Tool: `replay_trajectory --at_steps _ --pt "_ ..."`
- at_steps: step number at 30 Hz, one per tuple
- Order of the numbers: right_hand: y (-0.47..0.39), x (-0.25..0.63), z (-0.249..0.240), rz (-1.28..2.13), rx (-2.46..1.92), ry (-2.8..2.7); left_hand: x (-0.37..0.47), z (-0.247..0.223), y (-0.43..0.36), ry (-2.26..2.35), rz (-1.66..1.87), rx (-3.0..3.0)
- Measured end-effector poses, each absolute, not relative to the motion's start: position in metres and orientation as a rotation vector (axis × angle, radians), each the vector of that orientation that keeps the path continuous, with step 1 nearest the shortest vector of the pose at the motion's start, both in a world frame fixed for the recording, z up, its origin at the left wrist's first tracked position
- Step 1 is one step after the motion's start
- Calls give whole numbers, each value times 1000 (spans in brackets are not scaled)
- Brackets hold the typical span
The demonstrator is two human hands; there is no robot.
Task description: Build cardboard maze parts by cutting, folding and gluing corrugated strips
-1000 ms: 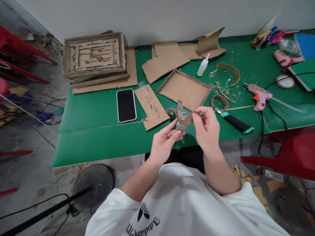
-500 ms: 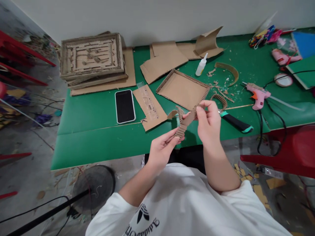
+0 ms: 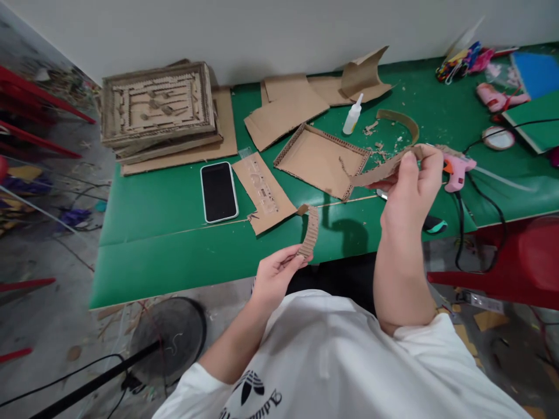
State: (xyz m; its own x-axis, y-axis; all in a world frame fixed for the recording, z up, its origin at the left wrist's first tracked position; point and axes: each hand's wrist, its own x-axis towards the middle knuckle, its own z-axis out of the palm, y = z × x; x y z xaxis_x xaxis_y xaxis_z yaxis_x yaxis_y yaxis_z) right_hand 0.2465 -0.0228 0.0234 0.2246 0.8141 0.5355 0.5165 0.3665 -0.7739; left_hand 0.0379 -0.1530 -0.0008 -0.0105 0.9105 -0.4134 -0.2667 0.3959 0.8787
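My left hand (image 3: 278, 272) pinches the lower end of a curled corrugated cardboard strip (image 3: 311, 231) above the table's front part. Higher up and to the right, my right hand (image 3: 411, 180) grips another cardboard strip (image 3: 379, 171), whose ends stick out on both sides of the fingers. The two strips are apart. Behind them lies a shallow cardboard tray (image 3: 321, 156) with corrugated edging, partly covered by the right-hand strip. A cut cardboard piece with a clear ruler (image 3: 263, 189) on it is left of the tray.
On the green table (image 3: 166, 256) are a phone (image 3: 219, 192), a glue bottle (image 3: 352, 116), a curved strip (image 3: 404, 122) and cardboard scraps. A pink glue gun (image 3: 458, 171) and a cutter handle (image 3: 434, 225) are near my right hand. Stacked cardboard frames (image 3: 159, 107) stand at the back left.
The strip between my hands has come apart into two pieces. My right hand has moved right and up with one, and my left hand keeps the other slightly lower.
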Motion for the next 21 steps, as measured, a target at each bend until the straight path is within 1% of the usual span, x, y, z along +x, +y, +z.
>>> replay_trajectory --at_steps 3,8,12,15,17,18,20,21 --pt "-31 246 30 342 -1200 -1203 36 -5 -153 1174 1120 648" --pt "-32 276 27 63 -1189 -1198 32 -11 -153 1092 1139 681" --pt "-25 311 12 -124 -1335 -1392 28 -16 -155 1074 1189 793" --pt "-38 306 8 -117 -1453 -1548 27 -19 -155 1109 1238 850" --pt "-59 284 10 42 -1455 -1394 28 -20 -154 1120 1240 878" --pt "-71 270 12 251 -1433 -1328 28 -20 -154 1117 1234 893" --pt "-92 239 16 930 -1243 -1469 28 -21 -153 1091 1210 936" --pt "-99 225 18 1173 -1138 -1484 28 -22 -152 1078 1197 963"
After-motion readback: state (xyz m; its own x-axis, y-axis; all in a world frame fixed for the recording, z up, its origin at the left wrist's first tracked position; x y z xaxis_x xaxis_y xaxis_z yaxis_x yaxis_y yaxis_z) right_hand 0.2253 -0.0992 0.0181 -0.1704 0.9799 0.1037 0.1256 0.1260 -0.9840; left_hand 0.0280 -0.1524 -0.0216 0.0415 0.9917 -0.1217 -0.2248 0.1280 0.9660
